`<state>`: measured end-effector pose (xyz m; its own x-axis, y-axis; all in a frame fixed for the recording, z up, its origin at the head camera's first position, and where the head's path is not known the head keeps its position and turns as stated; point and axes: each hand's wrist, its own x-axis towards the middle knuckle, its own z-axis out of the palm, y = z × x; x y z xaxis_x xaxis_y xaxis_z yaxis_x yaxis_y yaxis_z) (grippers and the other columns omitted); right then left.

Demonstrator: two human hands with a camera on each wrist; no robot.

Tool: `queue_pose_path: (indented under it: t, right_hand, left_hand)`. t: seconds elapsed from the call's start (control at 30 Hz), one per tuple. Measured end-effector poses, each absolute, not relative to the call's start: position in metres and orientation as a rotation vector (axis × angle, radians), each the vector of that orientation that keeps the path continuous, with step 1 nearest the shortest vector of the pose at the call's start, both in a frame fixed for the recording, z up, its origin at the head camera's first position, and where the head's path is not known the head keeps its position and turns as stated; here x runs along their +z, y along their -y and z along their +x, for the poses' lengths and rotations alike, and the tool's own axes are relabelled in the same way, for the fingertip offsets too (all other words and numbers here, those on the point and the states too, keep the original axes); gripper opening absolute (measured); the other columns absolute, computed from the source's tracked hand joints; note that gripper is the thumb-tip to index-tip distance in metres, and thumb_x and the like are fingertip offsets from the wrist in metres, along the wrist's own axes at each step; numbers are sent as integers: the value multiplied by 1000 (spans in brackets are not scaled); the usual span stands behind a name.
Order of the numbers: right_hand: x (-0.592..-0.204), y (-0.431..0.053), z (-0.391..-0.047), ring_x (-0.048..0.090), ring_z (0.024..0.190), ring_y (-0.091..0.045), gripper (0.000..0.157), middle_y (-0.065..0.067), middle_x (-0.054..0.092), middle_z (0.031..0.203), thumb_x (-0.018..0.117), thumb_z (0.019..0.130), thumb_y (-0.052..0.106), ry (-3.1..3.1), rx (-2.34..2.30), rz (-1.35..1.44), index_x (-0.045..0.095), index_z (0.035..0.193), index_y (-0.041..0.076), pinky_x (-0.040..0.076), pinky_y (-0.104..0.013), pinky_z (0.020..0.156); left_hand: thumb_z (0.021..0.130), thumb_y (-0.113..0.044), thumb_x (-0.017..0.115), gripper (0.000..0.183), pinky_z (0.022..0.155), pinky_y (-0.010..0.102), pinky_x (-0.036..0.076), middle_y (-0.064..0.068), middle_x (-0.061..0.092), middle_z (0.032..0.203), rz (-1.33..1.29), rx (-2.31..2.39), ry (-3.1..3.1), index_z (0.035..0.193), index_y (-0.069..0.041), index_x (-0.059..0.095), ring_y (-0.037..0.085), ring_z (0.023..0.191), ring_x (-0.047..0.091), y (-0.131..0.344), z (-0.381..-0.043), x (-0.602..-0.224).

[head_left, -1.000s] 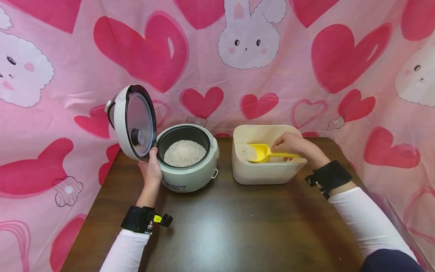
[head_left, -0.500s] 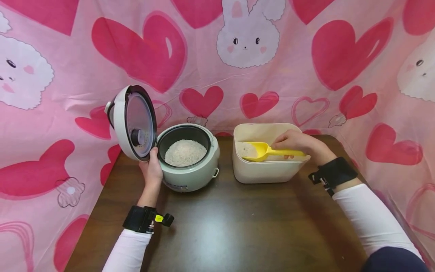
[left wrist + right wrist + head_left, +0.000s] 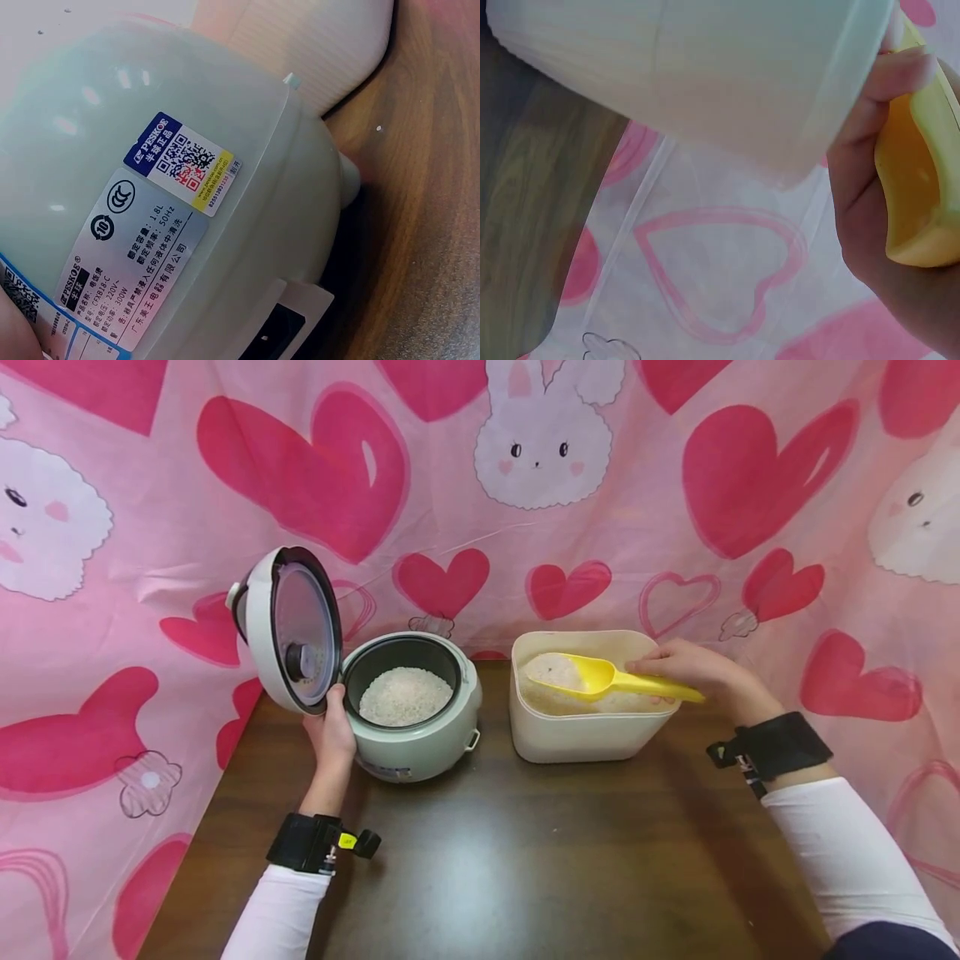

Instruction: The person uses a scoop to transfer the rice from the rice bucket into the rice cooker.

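My left hand [image 3: 332, 735] holds the light green rice cooker [image 3: 420, 756] at its hinge side, the thumb lying beside the raised lid [image 3: 272, 635]; its other fingers are mostly hidden. White rice [image 3: 407, 697] is heaped in the cooker's dark inner pot [image 3: 364, 670]. My right hand [image 3: 693, 667] grips the handle of a yellow scoop [image 3: 600, 677]. Pale rice [image 3: 555, 671] fills the scoop's front, which is over a cream bin [image 3: 573, 739]. In the right wrist view, the fingers curl round the hollow yellow handle [image 3: 919, 180] beside the bin's wall.
Both containers stand at the back of a dark brown wooden table [image 3: 480, 852], the bin to the right of the cooker with a gap between them. A pink cloth [image 3: 450, 468] with hearts and rabbits hangs close behind. A small white speck [image 3: 379, 128] lies on the table.
My right hand has lifted the scoop from inside the bin and drawn it slightly right, with rice in it. My left hand, the cooker and its lid stay as they were.
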<state>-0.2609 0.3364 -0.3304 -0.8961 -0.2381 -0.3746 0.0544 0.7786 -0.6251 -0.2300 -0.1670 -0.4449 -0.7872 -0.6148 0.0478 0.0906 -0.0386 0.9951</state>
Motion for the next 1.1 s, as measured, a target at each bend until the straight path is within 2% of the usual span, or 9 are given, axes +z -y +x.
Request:
queue_pose_path:
  t: [0.27, 0.47, 0.63, 0.8, 0.97, 1.1]
  right_hand:
    - [-330, -351, -246, 61, 57, -25, 48, -11, 67, 71, 61, 103, 46, -2503, -1047, -84, 72, 96, -1, 52, -31, 55]
    - [-328, -354, -237, 63, 58, -26, 49, -17, 70, 76, 60, 104, 43, -2486, -1109, -46, 71, 97, -4, 54, -30, 57]
    - [-325, -351, -237, 63, 60, -27, 47, -16, 70, 75, 61, 104, 42, -2510, -1117, -78, 72, 98, -2, 54, -31, 57]
    - [-311, -336, -244, 62, 60, -30, 45, -13, 68, 74, 61, 104, 45, -2547, -1053, -135, 73, 93, 2, 50, -31, 54]
    - [-294, -308, -254, 61, 61, -32, 43, -15, 68, 75, 61, 104, 44, -2552, -1037, -191, 76, 98, 4, 48, -32, 52]
    - [-283, -281, -264, 61, 59, -27, 40, -14, 68, 73, 63, 103, 41, -2534, -1073, -244, 78, 101, 4, 47, -30, 51]
  left_hand:
    - [98, -32, 59, 49, 112, 28, 37, 16, 63, 136, 547, -1889, 1766, 134, 1, 63, 15, 118, 55, 168, -228, -445]
    - [98, -31, 59, 47, 109, 26, 37, 15, 64, 133, 537, -1885, 1766, 132, 1, 63, 13, 116, 54, 169, -229, -447]
    - [97, -30, 60, 45, 107, 25, 38, 14, 65, 129, 531, -1875, 1759, 129, 0, 65, 9, 111, 54, 169, -230, -447]
    - [97, -28, 61, 44, 107, 25, 39, 13, 66, 129, 520, -1884, 1736, 130, 0, 65, 8, 111, 56, 170, -231, -447]
    - [97, -27, 60, 43, 107, 24, 39, 10, 66, 127, 518, -1873, 1741, 130, -1, 66, 8, 111, 56, 170, -231, -448]
    - [96, -27, 61, 40, 104, 23, 41, 6, 67, 120, 525, -1891, 1728, 126, -1, 67, 8, 107, 57, 170, -232, -449]
